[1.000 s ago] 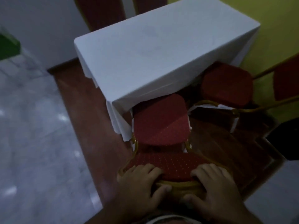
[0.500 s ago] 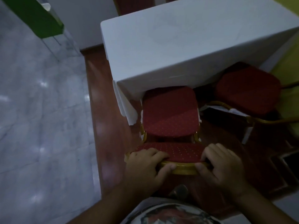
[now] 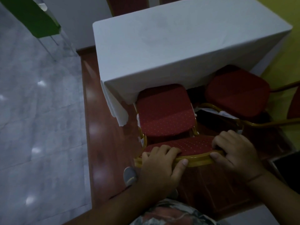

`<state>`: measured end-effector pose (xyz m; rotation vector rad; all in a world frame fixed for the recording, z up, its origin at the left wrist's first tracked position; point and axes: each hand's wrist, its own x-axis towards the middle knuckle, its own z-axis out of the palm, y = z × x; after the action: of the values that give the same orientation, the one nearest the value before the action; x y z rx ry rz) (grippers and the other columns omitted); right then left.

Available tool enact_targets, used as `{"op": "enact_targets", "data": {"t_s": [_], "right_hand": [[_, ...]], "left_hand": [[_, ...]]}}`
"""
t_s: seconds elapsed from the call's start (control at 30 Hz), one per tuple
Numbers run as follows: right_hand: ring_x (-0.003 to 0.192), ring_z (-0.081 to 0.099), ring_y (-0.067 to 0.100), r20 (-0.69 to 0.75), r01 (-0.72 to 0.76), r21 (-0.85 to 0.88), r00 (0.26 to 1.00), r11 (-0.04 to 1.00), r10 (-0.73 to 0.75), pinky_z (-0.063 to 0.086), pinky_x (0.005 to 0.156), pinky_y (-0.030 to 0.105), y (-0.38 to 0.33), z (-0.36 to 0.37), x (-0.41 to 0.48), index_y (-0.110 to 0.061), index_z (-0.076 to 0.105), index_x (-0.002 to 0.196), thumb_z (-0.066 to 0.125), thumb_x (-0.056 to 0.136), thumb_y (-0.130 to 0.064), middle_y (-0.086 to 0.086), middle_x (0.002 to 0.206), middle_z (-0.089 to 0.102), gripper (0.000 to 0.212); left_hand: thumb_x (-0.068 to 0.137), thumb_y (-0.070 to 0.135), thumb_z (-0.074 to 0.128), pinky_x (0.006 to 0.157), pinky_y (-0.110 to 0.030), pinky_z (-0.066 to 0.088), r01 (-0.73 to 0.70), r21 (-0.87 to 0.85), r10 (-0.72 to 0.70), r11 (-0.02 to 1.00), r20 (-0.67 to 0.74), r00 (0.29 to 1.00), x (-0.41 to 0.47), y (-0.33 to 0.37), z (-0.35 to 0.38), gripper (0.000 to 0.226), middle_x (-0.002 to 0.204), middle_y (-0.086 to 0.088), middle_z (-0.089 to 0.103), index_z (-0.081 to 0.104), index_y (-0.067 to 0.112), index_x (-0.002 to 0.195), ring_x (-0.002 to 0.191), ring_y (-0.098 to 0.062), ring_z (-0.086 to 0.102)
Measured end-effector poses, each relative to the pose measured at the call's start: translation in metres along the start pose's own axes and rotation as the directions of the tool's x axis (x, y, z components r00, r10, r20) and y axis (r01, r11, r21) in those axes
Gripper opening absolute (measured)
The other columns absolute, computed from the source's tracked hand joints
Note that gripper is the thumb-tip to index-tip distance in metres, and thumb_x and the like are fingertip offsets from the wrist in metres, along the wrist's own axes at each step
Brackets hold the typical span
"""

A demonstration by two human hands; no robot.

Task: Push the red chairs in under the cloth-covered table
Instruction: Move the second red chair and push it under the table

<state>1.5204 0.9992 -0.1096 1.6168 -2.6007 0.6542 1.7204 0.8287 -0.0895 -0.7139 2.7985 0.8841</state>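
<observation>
A red chair (image 3: 164, 113) with a gold frame stands in front of me, its seat partly under the near edge of the white cloth-covered table (image 3: 178, 46). My left hand (image 3: 160, 164) and my right hand (image 3: 235, 153) both grip the top of its backrest, fingers over the red padding and thumbs on the gold rim. A second red chair (image 3: 237, 93) stands to the right, angled, with only the seat's far edge at the cloth.
More red chair backs (image 3: 128, 5) show beyond the table's far side. A green panel (image 3: 32, 15) leans at the upper left over the grey marble floor (image 3: 37, 119). The table stands on a reddish wooden platform (image 3: 103, 151). A yellow wall (image 3: 285, 54) is at the right.
The chair has slid forward, so the cloth edge covers the front of its seat. Both hands stay on the backrest. The view has shifted, so the table sits further right and nearer.
</observation>
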Motion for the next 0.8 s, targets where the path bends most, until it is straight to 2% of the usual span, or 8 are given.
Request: {"op": "enact_targets", "data": {"t_s": [0.1,0.17,0.43,0.6,0.8], "right_hand": [[0.077,0.051,0.019,-0.005,-0.148,0.004,0.989,0.989,0.148,0.037,0.069,0.038,0.000,-0.001,-0.004,-0.020,0.065,0.083,0.023,0.089,-0.077,-0.007,0.080,0.055,0.071],[0.080,0.051,0.019,-0.002,-0.183,0.031,0.983,0.983,0.183,0.035,0.073,0.037,0.001,-0.001,-0.001,-0.019,0.067,0.085,0.022,0.089,-0.078,-0.007,0.082,0.057,0.074],[0.080,0.047,0.016,0.020,-0.185,0.055,0.983,0.981,0.184,0.031,0.076,0.036,0.024,0.002,0.035,-0.025,0.062,0.083,0.020,0.090,-0.079,-0.011,0.081,0.052,0.069],[0.082,0.049,0.018,0.016,-0.189,0.088,0.982,0.978,0.188,0.036,0.077,0.040,0.036,0.005,0.070,-0.024,0.060,0.081,0.020,0.089,-0.079,-0.011,0.079,0.052,0.069],[0.079,0.045,0.016,0.040,-0.176,0.064,0.984,0.982,0.174,0.028,0.074,0.035,0.048,0.012,0.115,-0.024,0.060,0.080,0.021,0.090,-0.076,-0.010,0.079,0.051,0.066]], "left_hand": [[0.091,0.073,0.017,0.098,-0.040,0.032,0.022,0.002,-0.022,1.000,-0.018,1.000,0.007,0.005,0.000,0.061,0.130,0.021,0.053,0.052,0.043,0.133,0.119,-0.005,0.046],[0.091,0.073,0.018,0.097,-0.039,0.033,0.033,-0.002,-0.033,0.999,-0.036,0.999,0.012,0.008,0.000,0.061,0.128,0.021,0.055,0.053,0.044,0.131,0.117,-0.004,0.047],[0.094,0.072,0.021,0.093,-0.040,0.039,0.055,-0.017,-0.057,0.998,-0.104,0.993,0.048,0.010,-0.006,0.056,0.118,0.020,0.058,0.057,0.042,0.123,0.108,-0.005,0.050],[0.094,0.071,0.019,0.090,-0.039,0.042,0.050,-0.014,-0.052,0.999,-0.140,0.989,0.082,0.006,-0.017,0.058,0.113,0.019,0.059,0.060,0.041,0.121,0.104,-0.005,0.051],[0.096,0.070,0.019,0.088,-0.040,0.043,0.053,-0.001,-0.053,0.999,-0.166,0.985,0.121,-0.007,-0.034,0.058,0.113,0.017,0.061,0.062,0.040,0.121,0.104,-0.008,0.053]]}}
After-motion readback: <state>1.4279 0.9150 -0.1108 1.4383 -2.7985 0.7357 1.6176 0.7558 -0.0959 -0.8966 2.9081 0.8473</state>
